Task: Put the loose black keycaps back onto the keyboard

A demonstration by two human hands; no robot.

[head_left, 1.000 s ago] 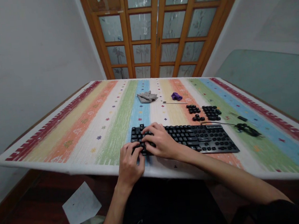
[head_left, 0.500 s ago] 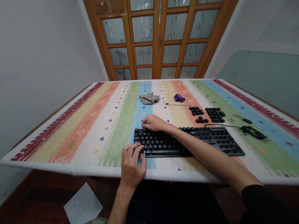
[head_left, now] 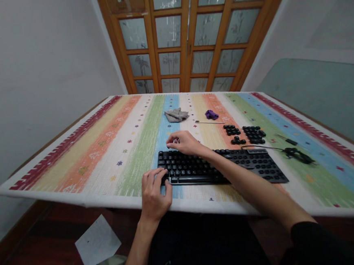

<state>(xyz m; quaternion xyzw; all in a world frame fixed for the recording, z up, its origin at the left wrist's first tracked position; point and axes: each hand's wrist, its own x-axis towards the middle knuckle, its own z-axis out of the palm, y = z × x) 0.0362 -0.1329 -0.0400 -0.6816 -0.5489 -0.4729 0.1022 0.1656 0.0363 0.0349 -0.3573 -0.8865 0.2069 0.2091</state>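
Observation:
A black computer keyboard (head_left: 199,178) lies near the front edge of the table. Its left part carries keycaps, while its right end shows bare switches. My left hand (head_left: 155,193) holds the keyboard's front left corner, fingers on top and thumb on the near side. Just above the upper left keys is my right hand (head_left: 184,142), with thumb and forefinger pinched together. Whatever may be between those fingertips is too small to tell. Behind the keyboard's right half stand groups of loose black keycaps (head_left: 253,135).
A grey cloth (head_left: 176,115), a purple cloth (head_left: 211,114) and a thin rod (head_left: 211,122) lie farther back. On the right are a bundled black cable (head_left: 299,155) and a small black piece with thin wires (head_left: 291,142). The striped tablecloth (head_left: 102,154) covers the table.
My right hand has risen slightly off the keyboard's upper left keys, fingertips still pinched. My left hand stays on the corner. The view has shifted a little.

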